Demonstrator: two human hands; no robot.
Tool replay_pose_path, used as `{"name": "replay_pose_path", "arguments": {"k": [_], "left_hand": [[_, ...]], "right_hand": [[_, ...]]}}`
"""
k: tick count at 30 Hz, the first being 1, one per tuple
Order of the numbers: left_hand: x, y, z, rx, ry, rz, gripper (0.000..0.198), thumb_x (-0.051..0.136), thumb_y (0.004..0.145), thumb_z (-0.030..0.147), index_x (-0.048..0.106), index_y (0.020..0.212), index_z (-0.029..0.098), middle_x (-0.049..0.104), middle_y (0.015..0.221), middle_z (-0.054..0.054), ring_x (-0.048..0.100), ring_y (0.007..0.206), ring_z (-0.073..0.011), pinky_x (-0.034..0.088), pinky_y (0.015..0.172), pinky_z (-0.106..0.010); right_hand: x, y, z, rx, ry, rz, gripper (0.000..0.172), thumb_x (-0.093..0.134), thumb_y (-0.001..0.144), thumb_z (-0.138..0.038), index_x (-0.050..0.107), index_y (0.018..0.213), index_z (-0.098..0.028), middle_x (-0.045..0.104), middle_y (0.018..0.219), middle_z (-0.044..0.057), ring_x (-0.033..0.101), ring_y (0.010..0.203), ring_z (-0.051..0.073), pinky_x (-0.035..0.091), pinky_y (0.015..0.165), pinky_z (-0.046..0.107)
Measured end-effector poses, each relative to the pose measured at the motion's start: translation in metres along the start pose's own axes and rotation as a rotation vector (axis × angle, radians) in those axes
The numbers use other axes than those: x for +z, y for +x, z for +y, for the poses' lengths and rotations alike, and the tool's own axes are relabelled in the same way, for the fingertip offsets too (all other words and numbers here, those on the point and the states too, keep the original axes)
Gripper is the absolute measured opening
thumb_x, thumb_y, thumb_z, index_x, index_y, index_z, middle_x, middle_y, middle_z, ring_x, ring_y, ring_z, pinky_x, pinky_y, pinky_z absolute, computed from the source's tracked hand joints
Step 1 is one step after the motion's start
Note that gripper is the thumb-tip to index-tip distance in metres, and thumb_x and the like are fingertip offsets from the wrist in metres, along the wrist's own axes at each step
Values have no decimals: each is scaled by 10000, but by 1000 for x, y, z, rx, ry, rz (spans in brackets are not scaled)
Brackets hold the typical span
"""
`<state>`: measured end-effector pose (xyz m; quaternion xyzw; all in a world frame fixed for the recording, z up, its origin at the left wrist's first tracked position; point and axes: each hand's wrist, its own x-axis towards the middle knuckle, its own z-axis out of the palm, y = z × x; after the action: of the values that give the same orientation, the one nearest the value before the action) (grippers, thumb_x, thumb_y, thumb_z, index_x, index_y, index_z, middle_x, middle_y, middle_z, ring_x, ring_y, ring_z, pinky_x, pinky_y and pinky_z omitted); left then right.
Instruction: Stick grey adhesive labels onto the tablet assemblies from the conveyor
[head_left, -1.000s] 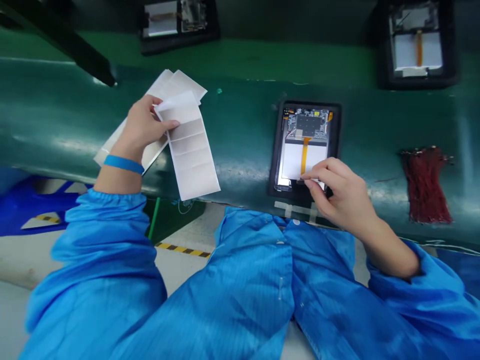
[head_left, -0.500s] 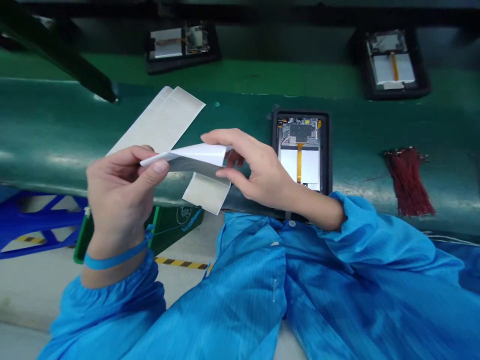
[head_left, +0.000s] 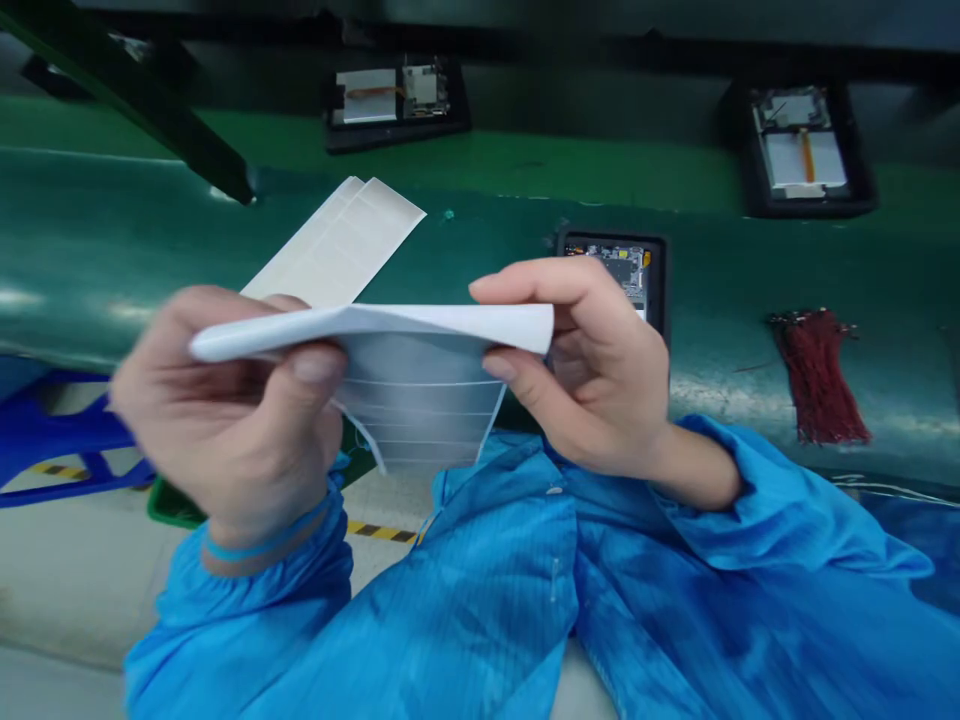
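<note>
A pale sheet (head_left: 427,400) with thin lines across it, like a sheet of stickers, is held up in front of me. Its top edge is bent over into a white fold, and its lower part hangs down. My left hand (head_left: 232,410), slightly blurred, pinches the fold's left end between thumb and fingers. At the right end, my right hand (head_left: 600,370) has the sheet between its thumb below and its fingers above. Behind that hand lies a black-framed device (head_left: 652,270) with an exposed circuit board, partly hidden by the hand.
More pale sheets (head_left: 352,240) lie on the green bench mat (head_left: 487,250). A bundle of dark red wires (head_left: 825,380) is at the right. Two opened devices, one left (head_left: 397,100) and one right (head_left: 806,150), sit at the back. A dark green bar (head_left: 165,110) slants in at upper left.
The sheet has come up nearer to me and shows its lined face more. My right hand has moved right and now covers much of the device; the left hand is nearer and blurred.
</note>
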<state>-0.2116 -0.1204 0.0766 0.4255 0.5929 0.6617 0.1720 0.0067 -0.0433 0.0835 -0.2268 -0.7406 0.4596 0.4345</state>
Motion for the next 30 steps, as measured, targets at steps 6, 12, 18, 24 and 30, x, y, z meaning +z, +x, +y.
{"name": "replay_pose_path", "arguments": {"k": [6,12,18,24,30], "left_hand": [[21,-13,-25,-275,-234,-195,453,992,712,514,712,864,192,538,723,4,477,650,-100,366,558,-219],[30,-32,-43,-252,-89,-109,436,956,762,523,675,751,189,541,666,6,440,604,-96,322,533,-244],[29,-44,-49,-309,4,-267,564,858,750,757,700,931,247,621,760,-26,575,660,-159,462,571,-286],[28,-51,-56,-303,58,-250,376,900,797,576,756,885,239,698,809,-27,645,708,-169,524,612,-300],[31,-50,-50,-214,151,-214,280,899,831,486,761,822,243,673,745,-5,611,642,-142,488,549,-286]], "right_hand": [[10,-13,40,377,332,57,369,709,986,-568,605,878,-231,584,732,-27,538,636,114,458,538,252],[5,-21,46,348,288,33,440,806,895,-601,633,1084,-244,651,875,-10,539,697,114,413,549,245],[4,-30,48,366,177,134,559,668,972,-682,500,694,-227,350,575,-67,295,533,85,232,486,267],[-4,-33,52,340,226,51,395,727,960,-621,641,965,-235,633,771,-20,545,640,116,409,547,262],[-8,-34,57,265,87,66,288,662,1035,-501,657,966,-221,661,796,-9,580,669,116,446,592,266]]}}
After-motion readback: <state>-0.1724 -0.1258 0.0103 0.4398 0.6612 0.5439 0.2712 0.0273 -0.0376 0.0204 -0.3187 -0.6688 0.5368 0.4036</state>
